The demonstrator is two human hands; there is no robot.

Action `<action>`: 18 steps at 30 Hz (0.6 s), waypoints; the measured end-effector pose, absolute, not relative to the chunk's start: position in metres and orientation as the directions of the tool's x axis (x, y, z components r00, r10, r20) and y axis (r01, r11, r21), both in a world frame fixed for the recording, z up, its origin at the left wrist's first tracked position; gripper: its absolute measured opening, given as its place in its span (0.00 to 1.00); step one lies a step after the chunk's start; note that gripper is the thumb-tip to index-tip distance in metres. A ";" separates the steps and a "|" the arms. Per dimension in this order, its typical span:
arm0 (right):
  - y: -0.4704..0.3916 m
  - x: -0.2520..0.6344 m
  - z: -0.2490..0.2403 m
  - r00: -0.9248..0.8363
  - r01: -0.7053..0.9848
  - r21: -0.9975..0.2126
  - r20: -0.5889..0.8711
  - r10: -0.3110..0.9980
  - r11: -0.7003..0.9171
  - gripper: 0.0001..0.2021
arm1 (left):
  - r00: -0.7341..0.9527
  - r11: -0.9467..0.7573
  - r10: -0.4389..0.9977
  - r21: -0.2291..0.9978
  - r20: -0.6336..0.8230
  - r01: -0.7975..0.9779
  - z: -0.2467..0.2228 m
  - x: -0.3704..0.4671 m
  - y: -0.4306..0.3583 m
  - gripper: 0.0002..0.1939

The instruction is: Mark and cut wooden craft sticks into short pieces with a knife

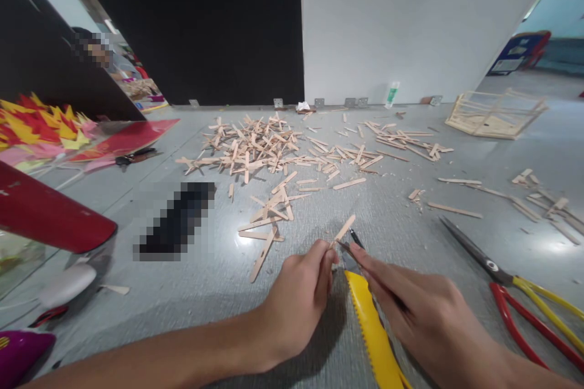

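Note:
My left hand (303, 298) is closed, its thumb and fingers pinching a flat wooden craft stick (345, 228) that points up and away. My right hand (410, 298) is wrapped around a slim dark tool (344, 247), whose tip meets the stick beside my left fingertips; most of it is hidden in the palm, so its kind is unclear. Just beyond my right thumb shows a black pen-like tip (354, 236). Beneath the hands lies a yellow-handled cutter (368, 325) with a ridged edge, partly covered by my right hand.
Ahead lies a heap of joined craft sticks (255, 146), with loose sticks (349, 183) scattered rightward. Large scissors (502, 279) rest at right, a stick frame (495, 115) farther back. At left are a red cylinder (50, 206) and a dark blurred object (177, 219). Another person (98, 51) sits far left.

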State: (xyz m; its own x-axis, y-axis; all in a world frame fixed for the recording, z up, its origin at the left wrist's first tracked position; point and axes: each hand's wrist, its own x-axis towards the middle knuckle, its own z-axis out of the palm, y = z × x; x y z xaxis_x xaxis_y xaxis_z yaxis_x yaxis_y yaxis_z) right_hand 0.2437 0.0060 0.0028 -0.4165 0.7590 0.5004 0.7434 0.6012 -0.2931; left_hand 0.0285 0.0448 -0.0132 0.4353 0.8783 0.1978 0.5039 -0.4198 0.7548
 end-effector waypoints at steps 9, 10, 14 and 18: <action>0.006 0.247 0.016 -0.636 0.723 0.132 0.512 0.578 0.679 0.31 | 0.580 -0.812 0.393 -0.026 0.714 0.583 -0.006 0.019 0.059 0.12; 0.005 0.247 0.017 -0.641 0.723 0.173 0.530 0.556 0.668 0.31 | 0.588 -0.809 0.336 -0.094 0.736 0.580 -0.004 0.019 0.060 0.11; 0.000 0.251 0.010 -0.647 0.718 0.275 0.605 0.465 0.640 0.31 | 0.598 -0.779 0.205 -0.241 0.775 0.579 0.004 0.018 0.059 0.11; -0.002 0.257 -0.002 -0.681 0.656 0.313 0.639 0.359 0.687 0.34 | 0.579 -0.787 0.189 -0.231 0.793 0.573 0.009 0.019 0.056 0.11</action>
State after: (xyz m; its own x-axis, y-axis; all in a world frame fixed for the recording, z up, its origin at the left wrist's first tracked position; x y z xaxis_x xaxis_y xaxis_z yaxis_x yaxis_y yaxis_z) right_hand 0.2575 -0.0022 -0.0019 -0.6807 0.3588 0.6387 0.6559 0.6867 0.3133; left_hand 0.0187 0.0559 0.0087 0.5791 0.1889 0.7931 0.5726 -0.7867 -0.2307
